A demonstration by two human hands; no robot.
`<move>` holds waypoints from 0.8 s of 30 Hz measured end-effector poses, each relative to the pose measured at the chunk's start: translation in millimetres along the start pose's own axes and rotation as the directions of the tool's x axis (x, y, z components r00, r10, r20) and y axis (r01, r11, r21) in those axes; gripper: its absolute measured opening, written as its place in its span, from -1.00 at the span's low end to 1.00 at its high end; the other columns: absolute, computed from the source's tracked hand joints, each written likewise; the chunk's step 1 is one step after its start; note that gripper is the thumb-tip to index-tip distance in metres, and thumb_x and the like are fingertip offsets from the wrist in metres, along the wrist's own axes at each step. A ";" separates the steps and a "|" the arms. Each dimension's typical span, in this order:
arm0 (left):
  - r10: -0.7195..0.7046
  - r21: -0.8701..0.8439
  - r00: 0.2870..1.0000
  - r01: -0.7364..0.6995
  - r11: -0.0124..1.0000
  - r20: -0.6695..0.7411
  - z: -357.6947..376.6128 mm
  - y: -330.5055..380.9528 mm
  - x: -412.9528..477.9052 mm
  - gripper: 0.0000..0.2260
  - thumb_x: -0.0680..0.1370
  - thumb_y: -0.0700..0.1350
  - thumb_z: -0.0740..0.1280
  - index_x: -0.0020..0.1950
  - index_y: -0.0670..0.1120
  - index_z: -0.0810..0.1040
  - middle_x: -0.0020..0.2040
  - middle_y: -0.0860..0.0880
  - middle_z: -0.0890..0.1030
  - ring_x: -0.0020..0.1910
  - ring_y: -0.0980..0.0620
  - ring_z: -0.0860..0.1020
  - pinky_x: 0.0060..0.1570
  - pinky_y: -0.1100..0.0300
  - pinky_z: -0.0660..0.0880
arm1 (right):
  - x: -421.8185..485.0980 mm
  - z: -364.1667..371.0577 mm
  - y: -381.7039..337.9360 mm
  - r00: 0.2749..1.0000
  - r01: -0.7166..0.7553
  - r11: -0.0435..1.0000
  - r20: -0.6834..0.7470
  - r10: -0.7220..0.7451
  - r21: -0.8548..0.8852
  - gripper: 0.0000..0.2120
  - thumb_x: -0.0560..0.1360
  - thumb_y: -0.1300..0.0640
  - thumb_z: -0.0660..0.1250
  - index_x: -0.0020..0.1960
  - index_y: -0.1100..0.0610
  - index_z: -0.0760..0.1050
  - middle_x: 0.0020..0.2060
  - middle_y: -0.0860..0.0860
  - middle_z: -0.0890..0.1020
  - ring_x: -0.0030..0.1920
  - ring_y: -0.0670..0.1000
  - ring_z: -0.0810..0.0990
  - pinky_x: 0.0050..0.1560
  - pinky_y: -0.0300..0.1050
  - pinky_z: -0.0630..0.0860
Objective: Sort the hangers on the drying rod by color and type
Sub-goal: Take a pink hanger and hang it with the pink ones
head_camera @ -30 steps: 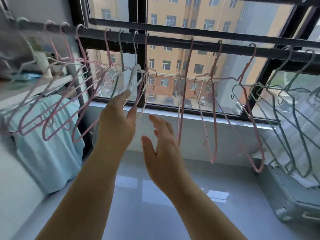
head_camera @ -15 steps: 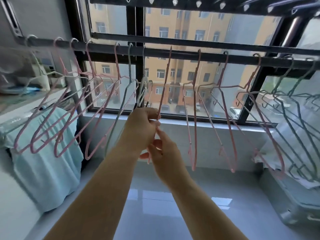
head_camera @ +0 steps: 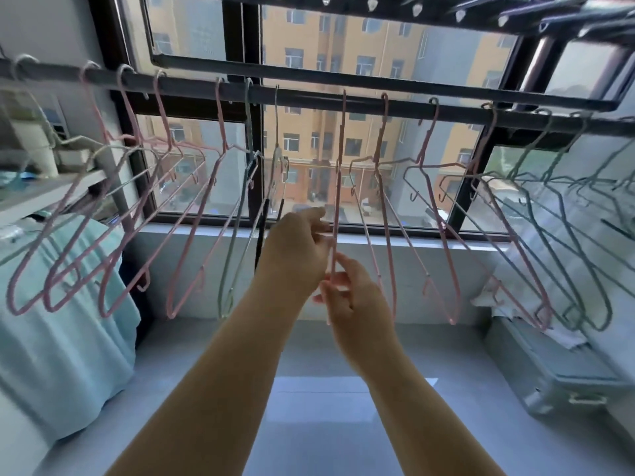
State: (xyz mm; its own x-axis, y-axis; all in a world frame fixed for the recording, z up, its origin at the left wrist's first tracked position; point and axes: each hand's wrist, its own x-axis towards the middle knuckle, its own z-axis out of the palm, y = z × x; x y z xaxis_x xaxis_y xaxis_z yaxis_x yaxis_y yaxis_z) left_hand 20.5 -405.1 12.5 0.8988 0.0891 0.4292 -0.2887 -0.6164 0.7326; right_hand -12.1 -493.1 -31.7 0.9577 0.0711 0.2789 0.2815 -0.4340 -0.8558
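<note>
We start with the window [head_camera: 378,63], since it explains the set-up: the drying rod [head_camera: 309,97] runs straight across in front of it at about head height, so both arms reach up and forward to work. Below, a pale blue cloth [head_camera: 68,338] lies at the left and a grey case [head_camera: 556,379] sits at the right, neither involved. Along the rod the sorting looks partly done. Pink hangers [head_camera: 221,125] crowd the left end and green hangers [head_camera: 531,142] crowd the right, yet one greenish hanger [head_camera: 249,125] hangs among the pinks just left of the hands, and more pinks hang to their right. The task's thing at present is a single pink hanger [head_camera: 340,159], hooked on the rod near the middle and turned edge-on to us, probably so it can slide past its neighbours without tangling. The left hand [head_camera: 295,255] has its fingers curled round that hanger's wire about halfway down. The right hand [head_camera: 354,300] is just below it, fingertips [head_camera: 338,269] pinching the lower stretch — one hand steers, the other steadies the swing, as we read it. Whether the hook will be lifted off or merely slid along, we cannot tell.
</note>
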 end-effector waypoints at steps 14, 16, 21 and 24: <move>-0.136 0.000 0.991 0.136 0.991 -0.006 -46.7 -33.1 15.0 -0.63 0.53 -0.24 0.28 0.34 -0.18 0.40 0.27 -0.15 0.53 0.27 -0.08 0.48 0.31 0.10 0.35 | 14.4 60.8 -37.4 0.980 -0.019 1.000 0.197 0.021 -0.012 -0.55 0.58 0.17 0.11 0.44 0.11 0.11 0.36 0.05 0.40 0.32 0.05 0.41 0.15 -0.25 0.34; -0.137 -0.041 0.991 0.137 0.990 -0.003 -47.1 -33.7 14.1 -0.67 0.52 -0.26 0.30 0.29 -0.20 0.45 0.21 -0.14 0.56 0.21 -0.06 0.51 0.19 0.18 0.37 | 13.8 60.8 -33.2 0.985 -0.026 1.000 0.168 0.025 0.000 -0.57 0.58 0.18 0.11 0.43 0.08 0.14 0.24 0.03 0.51 0.18 -0.01 0.51 -0.17 -0.45 0.34; -0.141 -0.155 0.989 0.145 0.977 0.041 -44.7 -31.4 16.4 -0.65 0.48 -0.24 0.36 0.26 -0.16 0.47 0.14 -0.08 0.59 0.05 0.07 0.51 0.10 0.25 0.34 | 11.6 55.5 -26.4 0.996 0.019 0.997 0.082 -0.024 0.068 -0.69 0.58 0.19 0.14 0.31 0.04 0.32 -0.20 -0.11 0.58 -0.15 -0.14 0.56 -0.28 -0.59 0.36; -0.131 -0.178 0.989 0.141 0.974 0.066 -40.2 -29.5 18.8 -0.61 0.47 -0.22 0.37 0.29 -0.16 0.45 0.17 -0.08 0.58 0.09 0.07 0.51 0.13 0.24 0.35 | 11.6 52.1 -23.9 0.998 0.034 0.998 0.048 -0.037 0.061 -0.76 0.57 0.20 0.16 0.21 0.02 0.38 -0.24 -0.12 0.58 -0.17 -0.16 0.58 -0.26 -0.59 0.37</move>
State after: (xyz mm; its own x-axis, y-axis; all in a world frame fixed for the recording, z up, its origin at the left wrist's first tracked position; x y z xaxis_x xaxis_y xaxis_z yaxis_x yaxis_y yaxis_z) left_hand 32.7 -353.8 20.1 0.9486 0.1174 0.2939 -0.2133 -0.4489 0.8678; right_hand -4.7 -435.1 -30.7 0.9483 0.1304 0.2893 0.3173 -0.3761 -0.8706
